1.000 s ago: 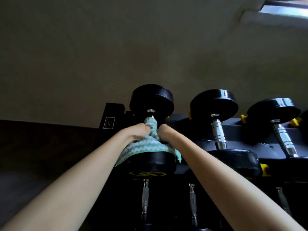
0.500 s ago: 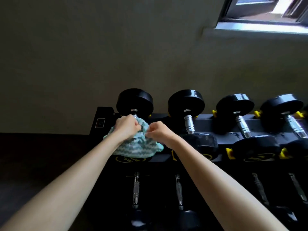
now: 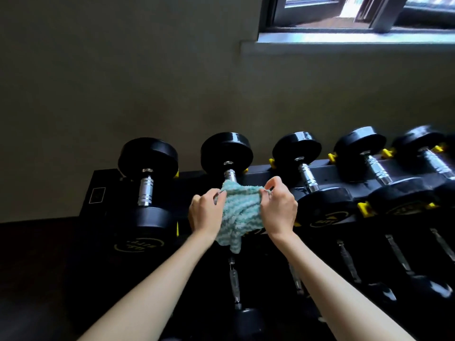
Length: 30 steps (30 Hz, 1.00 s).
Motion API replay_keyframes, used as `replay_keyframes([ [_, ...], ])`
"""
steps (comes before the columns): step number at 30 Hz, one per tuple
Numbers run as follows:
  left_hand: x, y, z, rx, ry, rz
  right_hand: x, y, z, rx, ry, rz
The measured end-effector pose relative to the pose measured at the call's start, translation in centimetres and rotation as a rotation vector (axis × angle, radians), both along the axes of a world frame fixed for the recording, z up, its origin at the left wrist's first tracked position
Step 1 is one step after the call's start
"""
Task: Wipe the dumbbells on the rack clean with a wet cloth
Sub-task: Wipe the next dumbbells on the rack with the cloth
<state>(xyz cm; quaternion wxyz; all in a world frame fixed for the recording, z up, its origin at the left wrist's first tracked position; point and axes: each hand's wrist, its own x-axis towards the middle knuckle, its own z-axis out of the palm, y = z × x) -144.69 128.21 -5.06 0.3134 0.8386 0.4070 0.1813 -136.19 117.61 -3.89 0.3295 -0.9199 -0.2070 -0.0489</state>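
**Cloth moves on to the second dumbbell**

The teal-and-white cloth is no longer bunched round the handle of the leftmost dumbbell – that chrome handle now stands bare, and both hands have shifted one place to the right. The cloth hangs over the second dumbbell on the top row of the rack; its far edge meets the handle just below the far head, and its near end droops over the near head, hiding it.

The left hand has its fingers curled into the cloth's left edge, gripping it. The right hand pinches the right upper corner between thumb and fingertips. The cloth is pulled out between them rather than wadded as it was a moment ago.

More black dumbbells run off to the right on yellow-tabbed cradles, with a lower row in shadow nearer me. More of the window shows above the grey wall than before.
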Motion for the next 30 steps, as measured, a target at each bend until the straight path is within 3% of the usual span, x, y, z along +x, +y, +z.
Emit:
replay_keyframes([
  [2, 0.0, -0.3, -0.9, -0.036, -0.053, -0.034, 0.1, -0.2, -0.9, -0.054, -0.127, 0.026],
  [4, 0.1, -0.8, -1.9, -0.205, -0.191, 0.005, -0.5, 0.3, -2.2, 0.003, -0.259, 0.121],
  [6, 0.1, -1.1, -3.1, -0.294, -0.293, 0.064, -1.5, 1.1, -3.1, 0.127, -0.23, 0.316],
  [9, 0.1, -1.1, -4.1, -0.36, -0.316, 0.15, -2.4, 1.7, -4.1, 0.041, -0.264, 0.516],
  [12, 0.7, -0.9, -3.9, -0.248, -0.247, 0.098, -0.9, 2.1, -4.6, 0.018, -0.258, 0.535],
  [14, 1.6, -1.2, -3.0, -0.044, -0.187, -0.064, 0.3, 1.8, -4.4, 0.025, -0.151, 0.5],
  [16, 3.1, -1.6, -2.1, 0.199, -0.005, -0.207, 1.7, 1.1, -4.8, 0.081, 0.086, 0.497],
  [19, 5.5, -2.3, -0.5, 0.39, 0.343, -0.308, 2.9, -0.3, -5.4, 0.397, 0.563, 0.371],
  [22, 7.6, -3.6, 0.0, 0.618, 0.59, -0.534, 3.3, -0.9, -6.4, 0.605, 0.804, 0.212],
  [27, 10.0, -5.4, -0.5, 0.672, 0.716, -0.681, 2.9, -1.2, -9.7, 0.762, 1.127, -0.065],
  [30, 9.6, -5.2, -0.3, 0.687, 0.697, -0.698, 2.7, -1.1, -8.9, 0.765, 1.166, -0.078],
])
